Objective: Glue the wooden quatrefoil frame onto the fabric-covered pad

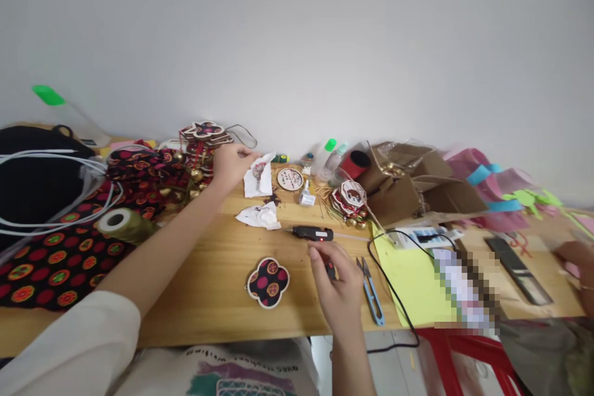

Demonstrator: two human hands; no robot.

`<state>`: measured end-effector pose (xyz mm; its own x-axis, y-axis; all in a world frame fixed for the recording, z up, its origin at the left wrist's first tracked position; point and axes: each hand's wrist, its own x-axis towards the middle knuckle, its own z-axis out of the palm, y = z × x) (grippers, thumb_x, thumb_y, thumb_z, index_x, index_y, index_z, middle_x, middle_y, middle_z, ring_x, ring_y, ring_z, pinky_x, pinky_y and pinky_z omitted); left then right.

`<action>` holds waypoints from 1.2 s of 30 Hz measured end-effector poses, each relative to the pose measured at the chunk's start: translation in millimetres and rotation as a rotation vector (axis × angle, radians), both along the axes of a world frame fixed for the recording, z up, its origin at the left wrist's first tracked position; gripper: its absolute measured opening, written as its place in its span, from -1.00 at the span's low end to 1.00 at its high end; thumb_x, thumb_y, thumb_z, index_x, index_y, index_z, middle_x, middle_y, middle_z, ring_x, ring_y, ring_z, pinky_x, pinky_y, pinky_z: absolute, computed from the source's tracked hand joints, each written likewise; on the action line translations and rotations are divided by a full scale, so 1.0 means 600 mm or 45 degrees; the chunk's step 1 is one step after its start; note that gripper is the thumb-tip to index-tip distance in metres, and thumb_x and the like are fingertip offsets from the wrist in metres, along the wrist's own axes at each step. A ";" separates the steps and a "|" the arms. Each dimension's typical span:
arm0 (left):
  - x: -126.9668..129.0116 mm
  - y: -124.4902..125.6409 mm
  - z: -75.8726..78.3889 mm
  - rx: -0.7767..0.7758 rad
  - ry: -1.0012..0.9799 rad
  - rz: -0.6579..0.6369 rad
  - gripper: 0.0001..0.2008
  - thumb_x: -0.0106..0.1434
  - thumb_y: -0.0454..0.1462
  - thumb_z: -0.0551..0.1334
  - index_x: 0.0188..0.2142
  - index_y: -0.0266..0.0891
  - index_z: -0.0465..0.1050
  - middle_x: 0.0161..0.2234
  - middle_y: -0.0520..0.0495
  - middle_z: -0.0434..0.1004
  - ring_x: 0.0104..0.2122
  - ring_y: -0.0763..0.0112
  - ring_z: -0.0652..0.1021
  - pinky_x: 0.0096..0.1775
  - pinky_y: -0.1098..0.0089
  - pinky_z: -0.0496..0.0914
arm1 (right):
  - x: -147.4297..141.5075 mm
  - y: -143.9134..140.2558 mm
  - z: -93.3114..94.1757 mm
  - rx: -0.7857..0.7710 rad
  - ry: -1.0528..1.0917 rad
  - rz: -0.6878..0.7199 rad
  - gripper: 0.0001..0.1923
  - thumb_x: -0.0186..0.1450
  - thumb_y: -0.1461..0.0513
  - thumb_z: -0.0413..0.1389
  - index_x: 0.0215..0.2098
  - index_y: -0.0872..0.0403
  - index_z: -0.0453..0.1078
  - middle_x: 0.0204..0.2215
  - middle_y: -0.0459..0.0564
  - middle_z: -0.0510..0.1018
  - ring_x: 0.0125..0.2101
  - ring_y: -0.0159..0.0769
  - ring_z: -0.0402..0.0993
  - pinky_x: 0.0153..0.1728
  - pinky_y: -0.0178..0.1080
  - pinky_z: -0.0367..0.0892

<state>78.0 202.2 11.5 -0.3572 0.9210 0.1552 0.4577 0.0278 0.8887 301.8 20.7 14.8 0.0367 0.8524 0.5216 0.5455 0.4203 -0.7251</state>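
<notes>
My right hand [336,288] grips the handle of a black hot glue gun [314,234] that rests on the wooden table [208,297], nozzle pointing left, a red light on its body. My left hand [231,164] reaches far back to the pile of red-and-gold ornaments [188,170] by the wall, fingers pinched together at a piece there; what they hold is too small to tell. A flower-shaped patch of black fabric with red dots [268,283] lies in front of me between my arms.
Patterned fabric [51,266] and a ribbon spool [121,223] lie left. Crumpled paper [258,215], a round tag [290,179], thread snips [371,291], a yellow sheet [411,278], the gun's black cord [390,284] and cardboard boxes [431,189] lie right. Another person's hand [580,266] shows at far right.
</notes>
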 end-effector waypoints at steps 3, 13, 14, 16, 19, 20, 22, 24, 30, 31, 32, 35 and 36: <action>0.005 0.026 0.002 -0.121 0.245 -0.028 -0.76 0.10 -0.17 0.28 -0.62 -0.22 0.49 -0.70 -0.02 0.39 -0.42 0.20 0.51 -0.33 0.36 0.26 | 0.016 -0.008 -0.008 0.002 0.013 -0.049 -0.87 0.31 0.31 0.12 -0.34 0.05 0.51 -0.48 -0.06 0.61 -0.49 -0.38 0.52 -0.51 -0.37 0.41; 0.009 0.036 0.029 -0.307 0.659 -0.091 -0.86 0.04 -0.27 0.28 -0.41 -0.26 0.60 -0.35 -0.13 0.64 -0.23 0.13 0.57 -0.22 0.35 0.35 | 0.052 -0.032 -0.036 -0.080 0.013 -0.181 -0.84 0.33 0.26 0.10 -0.37 0.08 0.51 -0.51 -0.09 0.58 -0.53 -0.43 0.46 -0.48 -0.39 0.38; 0.010 0.033 0.033 -0.292 0.673 -0.096 -0.85 0.05 -0.28 0.27 -0.38 -0.27 0.60 -0.31 -0.14 0.64 -0.21 0.13 0.57 -0.19 0.34 0.36 | 0.056 -0.034 -0.042 -0.097 0.006 -0.210 -0.83 0.33 0.24 0.10 -0.37 0.08 0.52 -0.51 -0.08 0.58 -0.53 -0.43 0.46 -0.48 -0.38 0.37; 0.010 0.022 0.041 -0.236 0.692 -0.116 -0.82 0.08 -0.30 0.27 -0.31 -0.29 0.60 -0.24 -0.14 0.64 -0.16 0.16 0.56 -0.12 0.32 0.37 | 0.065 -0.037 -0.055 -0.153 -0.016 -0.299 -0.78 0.33 0.18 0.08 -0.38 0.08 0.52 -0.50 -0.05 0.59 -0.54 -0.40 0.45 -0.49 -0.35 0.37; 0.008 -0.009 0.050 -0.124 0.704 -0.199 -0.75 0.14 -0.29 0.27 -0.18 -0.32 0.56 -0.16 -0.11 0.60 -0.16 0.26 0.54 -0.04 0.31 0.38 | 0.079 -0.042 -0.081 -0.330 -0.074 -0.451 -0.69 0.30 0.06 0.07 -0.38 0.09 0.53 -0.48 0.01 0.61 -0.54 -0.34 0.44 -0.50 -0.28 0.35; 0.007 -0.023 0.051 -0.089 0.703 -0.252 -0.72 0.18 -0.26 0.25 -0.13 -0.33 0.55 -0.15 -0.09 0.58 -0.21 0.32 0.53 -0.05 0.30 0.39 | 0.082 -0.044 -0.088 -0.398 -0.101 -0.489 -0.66 0.29 0.03 0.06 -0.37 0.09 0.53 -0.46 0.03 0.61 -0.54 -0.32 0.44 -0.49 -0.26 0.36; 0.004 -0.055 0.048 -0.049 0.699 -0.355 -0.70 0.20 -0.22 0.24 -0.13 -0.36 0.54 -0.15 -0.10 0.55 -0.34 0.41 0.51 -0.10 0.30 0.41 | 0.083 -0.047 -0.101 -0.514 -0.159 -0.533 -0.59 0.27 -0.03 0.05 -0.33 0.10 0.54 -0.42 0.07 0.60 -0.50 -0.27 0.45 -0.46 -0.22 0.37; -0.001 -0.090 0.039 -0.039 0.692 -0.449 -0.75 0.19 -0.24 0.23 -0.18 -0.33 0.54 -0.18 -0.08 0.54 -0.38 0.44 0.49 -0.14 0.33 0.43 | 0.079 -0.050 -0.107 -0.594 -0.215 -0.537 -0.53 0.24 -0.08 0.05 -0.28 0.13 0.54 -0.38 0.12 0.59 -0.44 -0.21 0.48 -0.38 -0.16 0.41; -0.047 -0.187 -0.006 0.086 0.860 -0.676 -0.68 0.33 -0.18 0.14 -0.03 -0.30 0.47 -0.07 -0.11 0.47 -0.19 0.36 0.51 -0.05 0.27 0.46 | 0.057 -0.047 -0.114 -0.642 -0.364 -0.559 -0.45 0.20 -0.12 0.10 -0.11 0.15 0.48 -0.21 0.20 0.56 -0.19 -0.04 0.50 -0.13 -0.01 0.41; -0.058 -0.201 -0.014 0.157 0.916 -0.629 -0.66 0.35 -0.16 0.13 0.00 -0.30 0.46 -0.02 -0.13 0.45 -0.06 0.28 0.48 0.04 0.22 0.42 | 0.053 -0.044 -0.115 -0.639 -0.388 -0.567 -0.45 0.20 -0.12 0.11 -0.09 0.14 0.46 -0.19 0.20 0.55 -0.17 -0.04 0.49 -0.12 -0.01 0.40; -0.070 -0.216 -0.021 0.207 0.957 -0.568 -0.64 0.36 -0.15 0.12 0.03 -0.31 0.45 0.05 -0.15 0.41 0.07 0.21 0.43 0.12 0.19 0.37 | 0.050 -0.041 -0.115 -0.640 -0.414 -0.575 -0.44 0.20 -0.13 0.12 -0.08 0.14 0.46 -0.18 0.20 0.55 -0.16 -0.03 0.47 -0.11 0.00 0.39; -0.100 -0.257 -0.038 0.264 1.029 -0.457 -0.63 0.41 -0.17 0.06 0.07 -0.32 0.44 0.11 -0.15 0.36 0.08 0.20 0.41 0.10 0.20 0.35 | 0.038 -0.027 -0.114 -0.663 -0.509 -0.601 -0.39 0.17 -0.15 0.15 -0.05 0.15 0.45 -0.18 0.21 0.54 -0.15 0.00 0.43 -0.09 0.02 0.35; -0.107 -0.268 -0.042 0.260 1.080 -0.460 -0.65 0.41 -0.19 0.06 0.05 -0.31 0.45 0.02 -0.15 0.44 0.03 0.21 0.45 0.08 0.18 0.36 | 0.033 -0.022 -0.113 -0.673 -0.544 -0.612 -0.37 0.16 -0.16 0.17 -0.05 0.16 0.45 -0.17 0.22 0.53 -0.15 0.01 0.42 -0.08 0.03 0.34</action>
<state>14.1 41.4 -13.5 0.2507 0.8801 0.4032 0.9043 -0.3616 0.2271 321.7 7.8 -52.8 0.3490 0.9308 0.1085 0.8518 -0.2668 -0.4509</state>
